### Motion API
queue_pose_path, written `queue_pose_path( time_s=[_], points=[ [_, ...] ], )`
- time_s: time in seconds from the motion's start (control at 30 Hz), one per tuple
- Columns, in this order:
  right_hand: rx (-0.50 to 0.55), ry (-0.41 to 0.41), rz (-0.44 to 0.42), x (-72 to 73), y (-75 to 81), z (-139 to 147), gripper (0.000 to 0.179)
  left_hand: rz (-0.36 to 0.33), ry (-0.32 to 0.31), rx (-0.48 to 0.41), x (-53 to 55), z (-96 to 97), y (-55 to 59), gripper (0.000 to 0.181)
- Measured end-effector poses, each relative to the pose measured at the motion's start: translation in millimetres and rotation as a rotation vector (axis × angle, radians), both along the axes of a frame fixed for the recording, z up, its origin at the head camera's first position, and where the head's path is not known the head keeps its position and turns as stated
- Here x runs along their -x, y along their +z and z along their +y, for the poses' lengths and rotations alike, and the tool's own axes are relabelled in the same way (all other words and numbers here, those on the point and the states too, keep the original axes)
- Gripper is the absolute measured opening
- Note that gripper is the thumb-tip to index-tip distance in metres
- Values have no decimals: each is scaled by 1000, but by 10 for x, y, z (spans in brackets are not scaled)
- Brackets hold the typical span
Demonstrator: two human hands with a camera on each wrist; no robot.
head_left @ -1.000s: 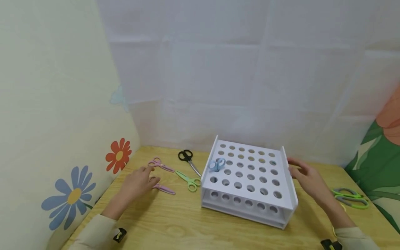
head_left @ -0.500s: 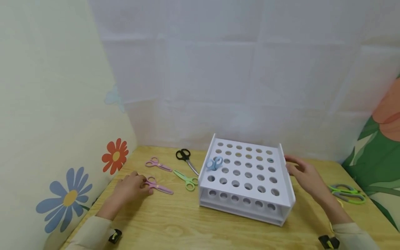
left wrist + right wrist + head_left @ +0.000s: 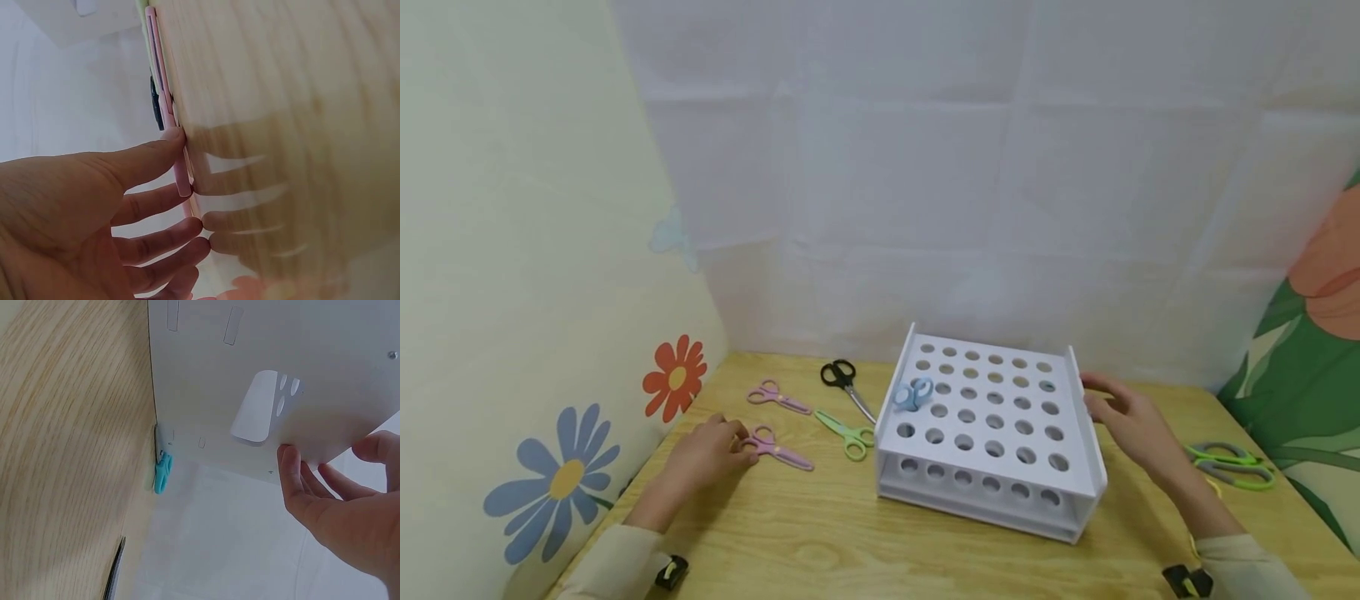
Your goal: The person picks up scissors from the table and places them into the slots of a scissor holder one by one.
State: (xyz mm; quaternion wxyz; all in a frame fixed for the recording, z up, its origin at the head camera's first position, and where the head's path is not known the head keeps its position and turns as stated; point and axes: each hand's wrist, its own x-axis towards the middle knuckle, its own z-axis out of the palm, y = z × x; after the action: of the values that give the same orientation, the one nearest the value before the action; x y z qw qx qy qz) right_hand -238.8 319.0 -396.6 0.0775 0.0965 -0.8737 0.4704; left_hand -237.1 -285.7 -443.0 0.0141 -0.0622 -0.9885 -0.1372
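Note:
My left hand (image 3: 703,454) is at the nearer pink-purple scissors (image 3: 786,455), which lie on the wooden table. In the left wrist view, thumb and forefinger pinch the handle end of the scissors (image 3: 164,81); the other fingertips meet the tabletop. On the far side of the table, my right hand (image 3: 1135,429) is at the white rack (image 3: 992,479) with rows of round holes. Its slightly bent fingers (image 3: 291,464) touch the outer side panel near the top edge. Light blue scissors (image 3: 913,394) stand in a left-hand hole, handles up, blades hidden.
Beyond the left hand lie another pink-purple pair of scissors (image 3: 778,397), light green scissors (image 3: 850,437) and black-handled scissors (image 3: 842,377). Green-grey scissors (image 3: 1228,465) are at the far right. Teal handles (image 3: 164,472) show beside the rack's base. A white sheet (image 3: 970,192) backs the table.
My left hand has come down from above the nearer pink-purple scissors onto their handle end. The right hand stays at the rack. The head view has shifted slightly.

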Motion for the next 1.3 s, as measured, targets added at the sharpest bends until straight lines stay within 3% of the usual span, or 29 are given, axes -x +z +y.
queue_pose_path(
  time_s=[0.5, 0.97, 1.3],
  points=[
    [5, -7, -13, 19, -15, 17, 56, 13, 4, -13, 35, -4, -24, 37],
    [12, 4, -5, 7, 1, -24, 57, -76, -2, -195, 104, -124, -88, 34],
    [23, 6, 7, 12, -9, -6, 54, -76, -34, -465, 101, -104, -45, 40]
  ],
)
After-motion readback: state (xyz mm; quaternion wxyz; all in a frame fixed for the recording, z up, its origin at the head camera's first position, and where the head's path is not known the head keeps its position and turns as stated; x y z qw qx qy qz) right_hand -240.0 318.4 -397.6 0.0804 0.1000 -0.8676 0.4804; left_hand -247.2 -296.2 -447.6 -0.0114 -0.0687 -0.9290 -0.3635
